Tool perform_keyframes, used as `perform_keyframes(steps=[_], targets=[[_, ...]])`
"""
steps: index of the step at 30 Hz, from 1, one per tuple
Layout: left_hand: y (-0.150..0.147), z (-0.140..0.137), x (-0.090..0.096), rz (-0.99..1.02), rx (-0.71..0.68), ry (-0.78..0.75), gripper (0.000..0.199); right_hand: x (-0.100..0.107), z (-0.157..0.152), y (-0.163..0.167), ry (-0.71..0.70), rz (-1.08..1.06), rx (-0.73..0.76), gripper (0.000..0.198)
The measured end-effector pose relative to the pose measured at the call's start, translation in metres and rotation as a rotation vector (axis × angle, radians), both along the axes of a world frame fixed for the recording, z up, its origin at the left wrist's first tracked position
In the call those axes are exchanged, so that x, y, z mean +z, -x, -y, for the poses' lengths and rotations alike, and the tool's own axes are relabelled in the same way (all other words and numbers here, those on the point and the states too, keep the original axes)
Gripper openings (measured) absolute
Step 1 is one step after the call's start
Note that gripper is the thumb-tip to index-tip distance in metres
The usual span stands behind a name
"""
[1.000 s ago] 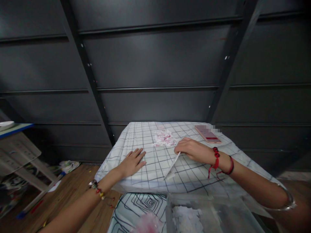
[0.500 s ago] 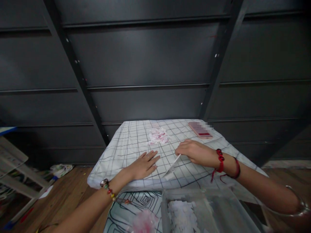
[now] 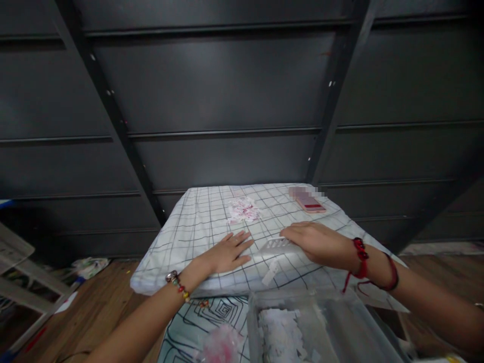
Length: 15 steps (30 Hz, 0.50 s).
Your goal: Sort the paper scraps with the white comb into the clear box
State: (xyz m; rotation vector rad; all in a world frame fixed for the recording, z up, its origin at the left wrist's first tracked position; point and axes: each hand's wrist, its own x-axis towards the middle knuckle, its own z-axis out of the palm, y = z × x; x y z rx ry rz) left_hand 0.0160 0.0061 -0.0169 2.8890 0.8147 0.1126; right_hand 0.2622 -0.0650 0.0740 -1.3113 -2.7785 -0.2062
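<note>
My left hand [image 3: 228, 252] lies flat on the white checked cloth [image 3: 181, 227], its fingers spread and nothing in it. My right hand [image 3: 310, 239] is closed on a flat white slotted piece [image 3: 276, 244], which slants toward my left fingertips over the cloth. Its exact kind is unclear. A small white strip [image 3: 270, 273] rests on the cloth just below that piece. Beyond both hands sits a loose heap of white and pink scraps [image 3: 244, 209].
A phone [image 3: 310, 201] lies at the cloth's far right. Nearest me, a clear plastic box [image 3: 321, 307] contains white paper-like pieces [image 3: 282, 333]. Beside it, a pink bundle [image 3: 222, 343] rests on a patterned cloth [image 3: 185, 333]. A dark panelled wall [image 3: 227, 85] stands behind.
My right hand has shifted slightly right and tilted the white piece, so its slotted face now shows. The small strip now shows apart from it. My left hand stays flat.
</note>
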Motion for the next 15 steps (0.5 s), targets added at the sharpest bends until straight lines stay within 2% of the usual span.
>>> perform_keyframes(steps=[8,15], targets=[[0.001,0.002,-0.004,-0.004,0.008,-0.016,0.050,-0.001,0.022,-0.004,0.039,-0.048,0.085,0.032],[0.002,-0.001,-0.006,0.011,0.000,-0.004,0.051,0.006,0.036,-0.006,0.094,-0.098,0.078,0.035]])
